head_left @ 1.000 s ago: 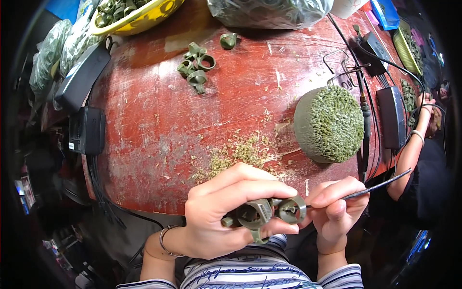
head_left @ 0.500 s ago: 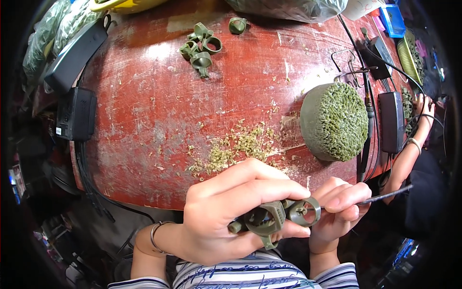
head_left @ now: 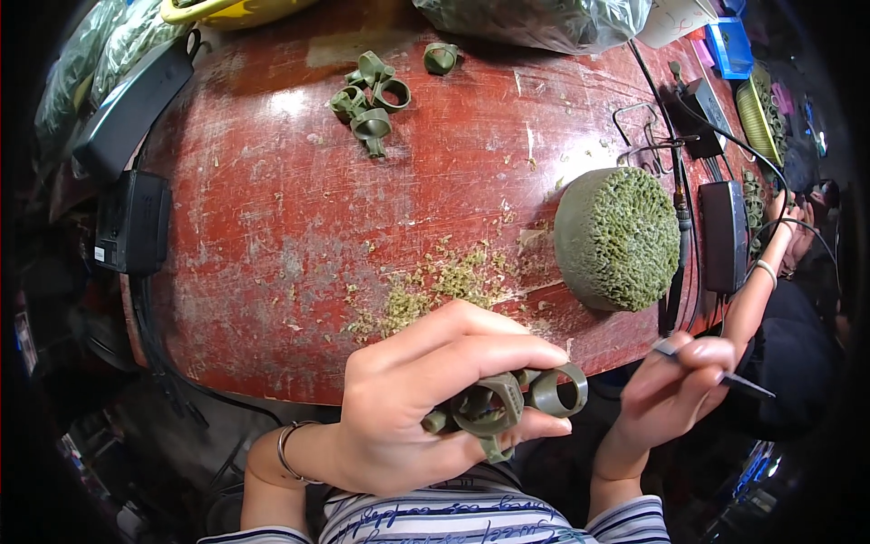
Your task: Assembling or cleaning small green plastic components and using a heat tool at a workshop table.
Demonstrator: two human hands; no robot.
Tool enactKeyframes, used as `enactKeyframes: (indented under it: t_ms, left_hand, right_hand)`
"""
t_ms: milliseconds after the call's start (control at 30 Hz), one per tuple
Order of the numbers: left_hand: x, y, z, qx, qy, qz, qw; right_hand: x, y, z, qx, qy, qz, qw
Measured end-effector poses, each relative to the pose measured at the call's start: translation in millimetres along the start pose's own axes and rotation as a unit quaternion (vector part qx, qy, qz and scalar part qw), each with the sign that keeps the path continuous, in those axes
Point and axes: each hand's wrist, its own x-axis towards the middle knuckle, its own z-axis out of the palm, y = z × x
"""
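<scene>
My left hand (head_left: 426,399) grips a cluster of olive-green wax rings (head_left: 512,403) just below the near edge of the red table (head_left: 272,236), one ring sticking out to the right. My right hand (head_left: 675,390) holds a thin dark metal tool (head_left: 725,374) to the right of the rings, a short gap apart from them. A round green block with a rough chipped top (head_left: 616,238) stands on the table just beyond my right hand. Green shavings (head_left: 435,290) lie scattered near the table's front.
Several more green rings (head_left: 372,95) lie at the table's far side, below a yellow bowl (head_left: 236,11) and a plastic bag (head_left: 535,20). Black boxes (head_left: 131,222) sit at the left edge, a black adapter (head_left: 725,236) with cables at right. Another person's arm (head_left: 757,290) reaches in at right.
My right hand has drawn away to the right from the rings, taking the tool with it. My left hand keeps hold of the rings, and the view has shifted slightly downward.
</scene>
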Motion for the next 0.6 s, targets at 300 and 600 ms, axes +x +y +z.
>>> enactKeyframes:
  t_ms: [300, 600]
  left_hand:
    - [0.1, -0.5, -1.9, -0.019, -0.026, 0.016, 0.999]
    - [0.0, -1.2, -1.6, -0.022, -0.026, 0.010, 0.999]
  right_hand:
    - [0.6, -3.8, 16.7, 0.160, -0.170, 0.058, 0.971]
    - [-3.0, -4.5, 15.8, 0.189, -0.174, 0.080, 0.963]
